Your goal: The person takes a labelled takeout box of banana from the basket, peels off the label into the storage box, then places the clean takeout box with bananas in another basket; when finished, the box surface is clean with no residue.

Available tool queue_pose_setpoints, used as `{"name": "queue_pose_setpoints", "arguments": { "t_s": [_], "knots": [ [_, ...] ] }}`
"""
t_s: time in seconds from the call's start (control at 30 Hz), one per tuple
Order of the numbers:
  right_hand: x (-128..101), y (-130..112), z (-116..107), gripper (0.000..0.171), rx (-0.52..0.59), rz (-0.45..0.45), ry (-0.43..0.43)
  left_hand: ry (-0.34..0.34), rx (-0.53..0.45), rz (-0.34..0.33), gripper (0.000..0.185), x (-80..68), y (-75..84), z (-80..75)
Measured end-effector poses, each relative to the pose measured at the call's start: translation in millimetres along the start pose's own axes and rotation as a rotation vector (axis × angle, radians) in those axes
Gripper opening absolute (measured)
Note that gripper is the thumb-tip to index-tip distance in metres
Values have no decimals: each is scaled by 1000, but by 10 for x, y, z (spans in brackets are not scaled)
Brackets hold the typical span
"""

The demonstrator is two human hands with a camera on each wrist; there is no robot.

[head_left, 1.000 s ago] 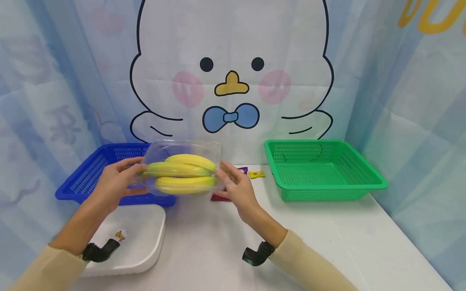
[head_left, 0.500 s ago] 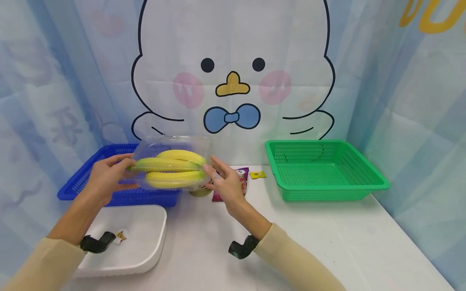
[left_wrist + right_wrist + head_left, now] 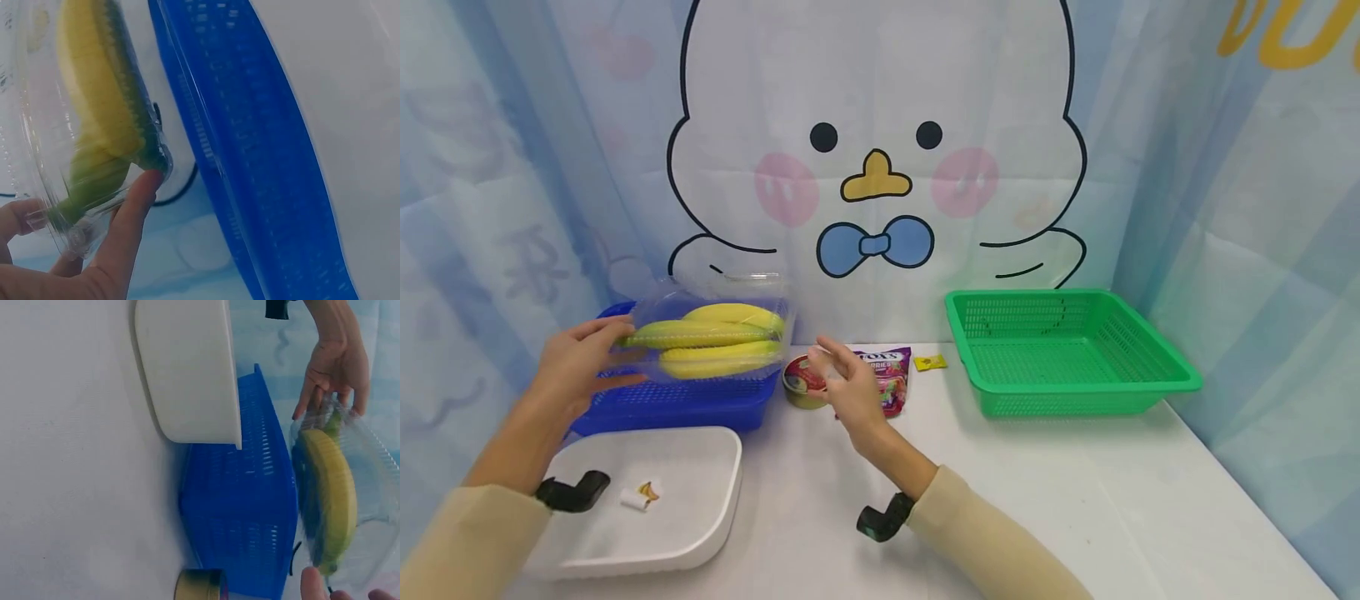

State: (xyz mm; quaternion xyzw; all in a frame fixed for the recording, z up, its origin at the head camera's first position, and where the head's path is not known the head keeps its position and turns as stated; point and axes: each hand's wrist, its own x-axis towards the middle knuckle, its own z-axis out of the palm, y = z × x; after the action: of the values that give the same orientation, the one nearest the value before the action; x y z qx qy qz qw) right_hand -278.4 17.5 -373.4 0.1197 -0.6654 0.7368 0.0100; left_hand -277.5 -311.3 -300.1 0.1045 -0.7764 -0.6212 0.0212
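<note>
A clear plastic clamshell box [image 3: 752, 287] with yellow-green bananas [image 3: 722, 358] inside is held above the blue basket [image 3: 677, 412]. My left hand [image 3: 574, 367] grips its left end, thumb and fingers on opposite sides, as the left wrist view shows. The box is raised over the basket's near wall in the right wrist view. My right hand [image 3: 853, 396] is beside the box's right end, apart from it, fingers extended and holding nothing. Behind that hand are a round tin can [image 3: 800, 383] and a purple candy bag [image 3: 891, 383], both partly hidden.
A white tub [image 3: 700, 533] stands in front of the blue basket, with a small banana-picture label [image 3: 647, 492] in it. A green basket [image 3: 1082, 383] stands at the right. Between the baskets lies a small yellow wrapped candy [image 3: 930, 362]. A printed curtain [image 3: 880, 83] hangs behind.
The box of bananas has moved left and slightly up, over the blue basket. My right hand has let go of its right end. The tin can and candy bag have come into view.
</note>
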Motion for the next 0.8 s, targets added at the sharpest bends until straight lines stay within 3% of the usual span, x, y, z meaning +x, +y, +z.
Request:
{"name": "queue_pose_setpoints", "arguments": {
  "t_s": [0.1,0.33,0.5,0.8],
  "knots": [
    [15,69,54,47,-14,8,1,38,-20,-24,73,37,-5,-75],
    [40,228,199,42,-22,31,-16,131,40,-63,70,121,-76,-170],
    [50,308,303,42,-24,93,-10,179,47,-78,67,183,-170,-217],
    [85,410,434,42,-47,119,44,182,70,-91,64,318,-316,-220]
  ]
}}
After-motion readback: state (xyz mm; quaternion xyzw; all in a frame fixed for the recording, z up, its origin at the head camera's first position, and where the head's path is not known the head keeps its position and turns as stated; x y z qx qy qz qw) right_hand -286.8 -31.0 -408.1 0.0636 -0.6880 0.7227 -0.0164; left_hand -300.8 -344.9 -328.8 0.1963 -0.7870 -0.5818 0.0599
